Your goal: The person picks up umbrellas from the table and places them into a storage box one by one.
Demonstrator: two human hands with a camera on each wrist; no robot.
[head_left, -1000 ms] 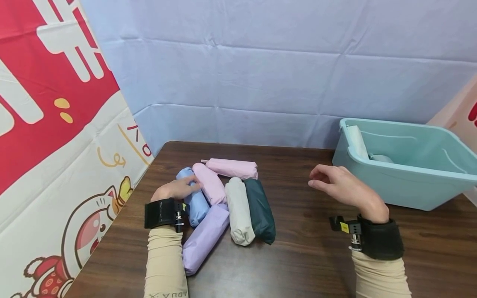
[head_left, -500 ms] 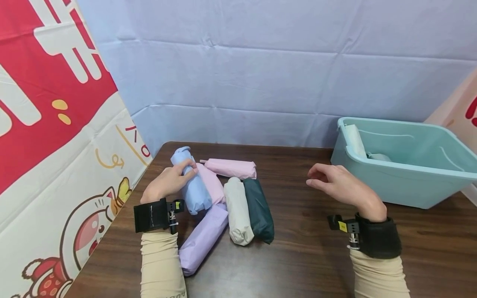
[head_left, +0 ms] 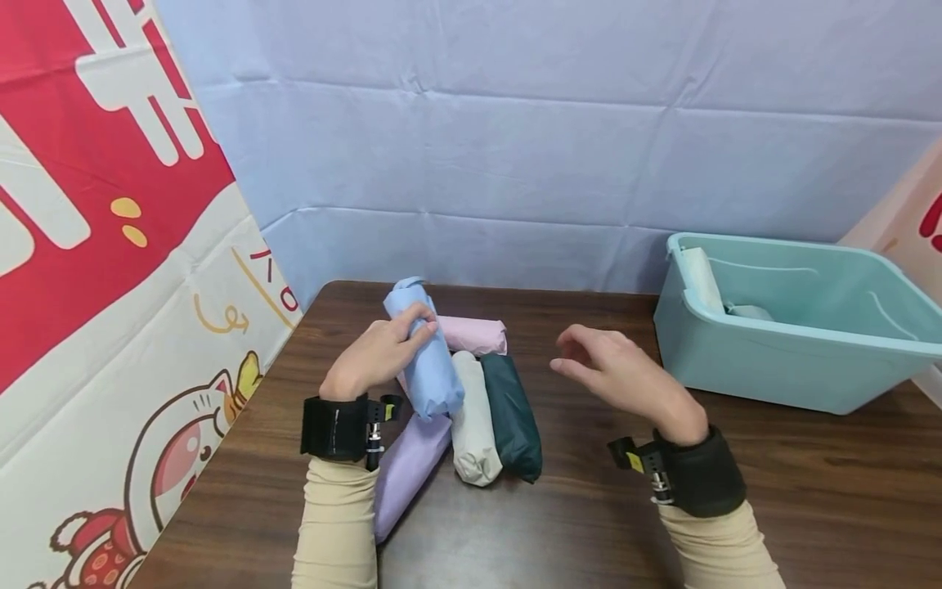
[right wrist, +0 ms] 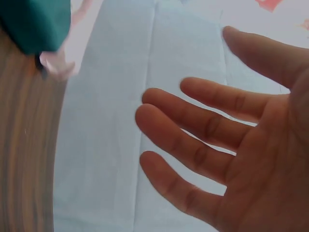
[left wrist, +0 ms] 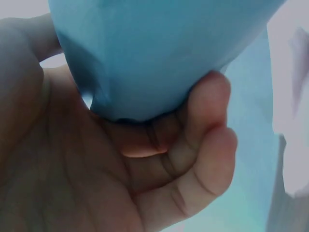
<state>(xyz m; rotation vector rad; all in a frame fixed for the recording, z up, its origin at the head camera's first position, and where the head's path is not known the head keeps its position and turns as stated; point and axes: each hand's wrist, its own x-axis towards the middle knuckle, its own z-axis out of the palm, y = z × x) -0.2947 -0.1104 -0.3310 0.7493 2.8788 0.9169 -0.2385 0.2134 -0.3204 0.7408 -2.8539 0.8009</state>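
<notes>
My left hand grips a light blue folded umbrella, held tilted above the pile. In the left wrist view the fingers curl round the blue umbrella. Below it lie a purple folded umbrella, a pink one at the back and a second pink one, mostly hidden behind the blue. A pale grey umbrella lies beside a dark green umbrella, at the pile's right. My right hand hovers over the table with nothing in it; the right wrist view shows its fingers spread and relaxed.
A light teal plastic tub stands on the right side of the brown table. Inside it are a white roll-shaped thing and a pale thing, partly hidden. Cloth backdrops close off the back and left.
My left hand has taken hold of the blue umbrella, lifted it off the pile and carried it to the right. My right hand has shifted left, away from the tub.
</notes>
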